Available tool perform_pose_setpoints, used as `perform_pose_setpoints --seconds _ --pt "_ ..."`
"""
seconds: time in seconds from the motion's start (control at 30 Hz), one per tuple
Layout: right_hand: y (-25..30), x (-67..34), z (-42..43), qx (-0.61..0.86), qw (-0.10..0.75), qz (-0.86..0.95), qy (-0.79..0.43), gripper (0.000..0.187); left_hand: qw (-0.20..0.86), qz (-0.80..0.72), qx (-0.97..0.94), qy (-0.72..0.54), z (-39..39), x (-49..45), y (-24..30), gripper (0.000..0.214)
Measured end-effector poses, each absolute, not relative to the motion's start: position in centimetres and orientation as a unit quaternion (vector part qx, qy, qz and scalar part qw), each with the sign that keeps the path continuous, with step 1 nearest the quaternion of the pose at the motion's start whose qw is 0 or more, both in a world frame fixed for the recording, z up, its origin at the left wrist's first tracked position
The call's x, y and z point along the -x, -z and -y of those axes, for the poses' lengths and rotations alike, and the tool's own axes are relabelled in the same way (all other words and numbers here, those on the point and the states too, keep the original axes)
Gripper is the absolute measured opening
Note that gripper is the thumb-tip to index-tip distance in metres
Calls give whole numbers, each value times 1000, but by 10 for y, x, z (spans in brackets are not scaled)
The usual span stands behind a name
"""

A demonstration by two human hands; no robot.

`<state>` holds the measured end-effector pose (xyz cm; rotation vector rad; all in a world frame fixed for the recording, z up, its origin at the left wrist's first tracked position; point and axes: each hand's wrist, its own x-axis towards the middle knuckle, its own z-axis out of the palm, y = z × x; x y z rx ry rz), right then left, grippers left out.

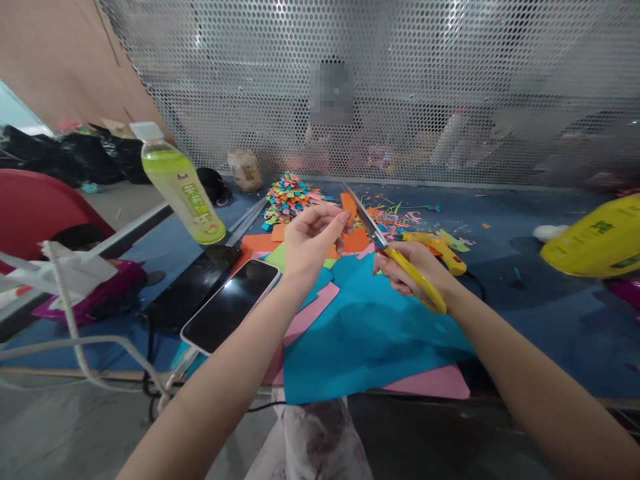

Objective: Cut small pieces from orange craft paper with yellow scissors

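Between its thumb and fingers my left hand (316, 241) pinches a small orange paper piece (349, 205). My right hand (413, 268) grips a pair of scissors (414, 277) with yellow handles, and their blades reach up beside the orange piece. Whether the blades touch the paper is hard to tell. Below both hands lies a large blue sheet (370, 340), with pink paper (315, 312) and orange paper (257, 245) around it. Just behind my left hand a pile of small multicoloured paper pieces (290, 200) is heaped up.
A phone (230, 307) rests left of the sheets, with a drink bottle (183, 190) behind it. A yellow glue gun (440, 248) lies behind my right hand, near loose paper scraps (395, 220). At right leans a yellow bottle (595, 237). A perforated metal panel (250, 87) borders the table's back.
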<state>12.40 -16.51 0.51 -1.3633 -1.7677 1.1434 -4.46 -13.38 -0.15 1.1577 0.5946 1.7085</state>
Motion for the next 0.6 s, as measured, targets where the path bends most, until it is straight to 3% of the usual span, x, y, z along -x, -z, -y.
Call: perform_pose_setpoints --seconds 0.6 --pt "-10 -125 167 513 309 671 -437 35 403 -234 -446 -764 128 54 -1 14"
